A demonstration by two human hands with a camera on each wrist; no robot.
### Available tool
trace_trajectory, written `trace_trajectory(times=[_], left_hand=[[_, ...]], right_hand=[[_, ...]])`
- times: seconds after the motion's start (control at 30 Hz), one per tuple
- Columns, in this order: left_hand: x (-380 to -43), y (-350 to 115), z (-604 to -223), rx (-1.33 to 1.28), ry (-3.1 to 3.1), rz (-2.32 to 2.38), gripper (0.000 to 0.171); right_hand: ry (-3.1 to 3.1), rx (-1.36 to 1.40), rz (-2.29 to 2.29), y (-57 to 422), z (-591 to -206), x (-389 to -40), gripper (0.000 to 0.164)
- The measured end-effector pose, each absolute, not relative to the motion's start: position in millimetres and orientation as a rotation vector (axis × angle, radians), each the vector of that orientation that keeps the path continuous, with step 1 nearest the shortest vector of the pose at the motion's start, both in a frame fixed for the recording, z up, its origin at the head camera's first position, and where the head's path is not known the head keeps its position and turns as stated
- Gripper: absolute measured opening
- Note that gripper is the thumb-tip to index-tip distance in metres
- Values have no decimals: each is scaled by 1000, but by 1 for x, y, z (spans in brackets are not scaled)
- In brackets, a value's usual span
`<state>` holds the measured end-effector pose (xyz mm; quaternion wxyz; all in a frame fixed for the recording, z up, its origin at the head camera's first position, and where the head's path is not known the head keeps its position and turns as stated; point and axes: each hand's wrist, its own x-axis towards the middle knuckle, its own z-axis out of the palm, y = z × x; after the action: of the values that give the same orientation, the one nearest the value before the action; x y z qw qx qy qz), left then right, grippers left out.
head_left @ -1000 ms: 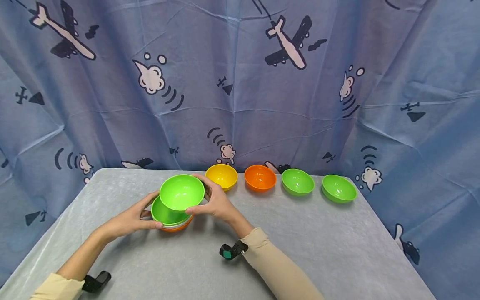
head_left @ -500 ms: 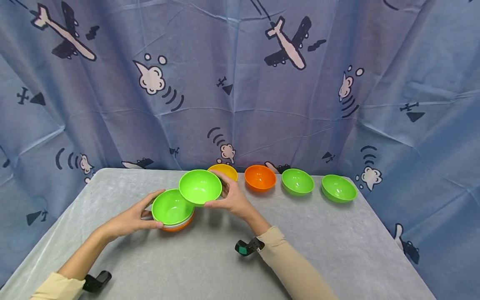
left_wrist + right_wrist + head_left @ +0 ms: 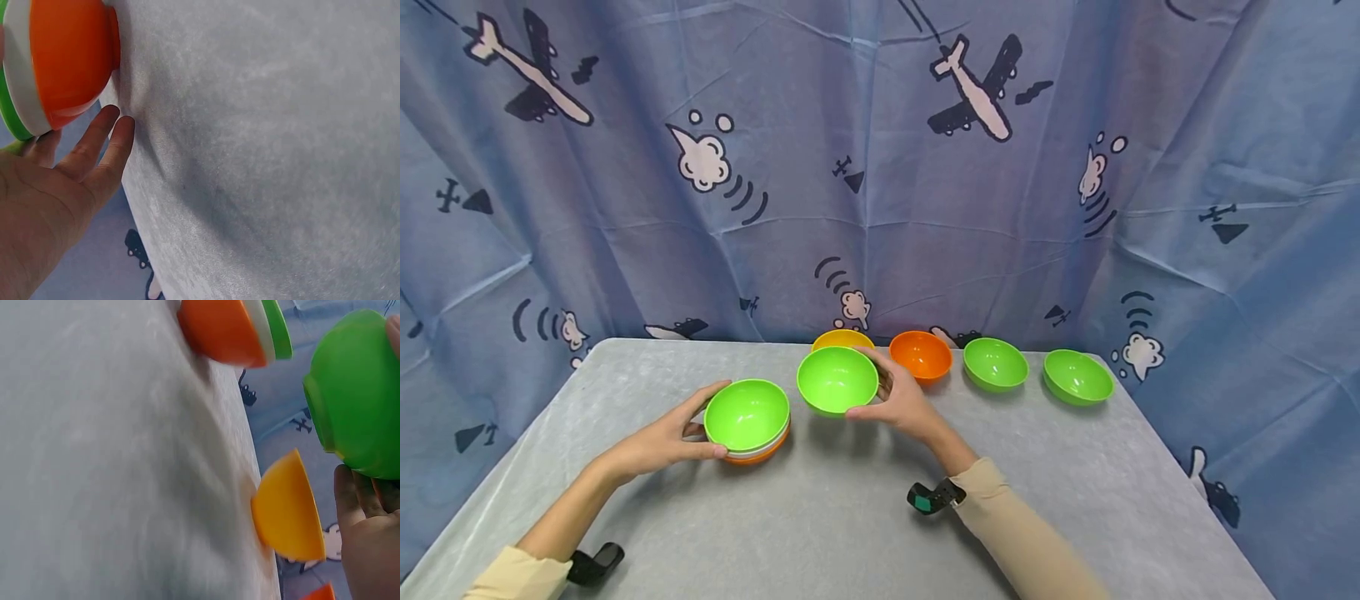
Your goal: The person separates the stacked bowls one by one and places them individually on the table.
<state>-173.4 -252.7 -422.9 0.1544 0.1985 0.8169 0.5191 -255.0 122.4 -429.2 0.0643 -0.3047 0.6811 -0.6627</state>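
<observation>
The right hand point(image 3: 904, 402), gripping a green bowl point(image 3: 837, 381), has moved rightward, so bowl and stack point(image 3: 747, 421) now stand apart. The left hand point(image 3: 658, 443) grips the stack.

Held green bowl point(image 3: 837, 379) on my feed now: plastic by look, smooth, glossy inside. Bowl stack point(image 3: 747, 415), I'm seeing same shiny plastic. Yellow bowl point(image 3: 287, 509), orange bowl point(image 3: 921, 356): glossy, smooth too. Table cover point(image 3: 820, 521) reads matt, cloth-like, faintly mottled. Curtain point(image 3: 790, 108): creased matt cloth. Sleeves point(image 3: 1026, 533): matt fabric.
</observation>
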Motion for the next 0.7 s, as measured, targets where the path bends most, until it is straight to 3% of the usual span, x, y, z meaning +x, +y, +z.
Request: trace_trajectory(times=[0.7], left_hand=[[-172, -252, -424, 546, 2343, 1481, 98]], right_hand=[[2257, -743, -1953, 225, -433, -244, 96]])
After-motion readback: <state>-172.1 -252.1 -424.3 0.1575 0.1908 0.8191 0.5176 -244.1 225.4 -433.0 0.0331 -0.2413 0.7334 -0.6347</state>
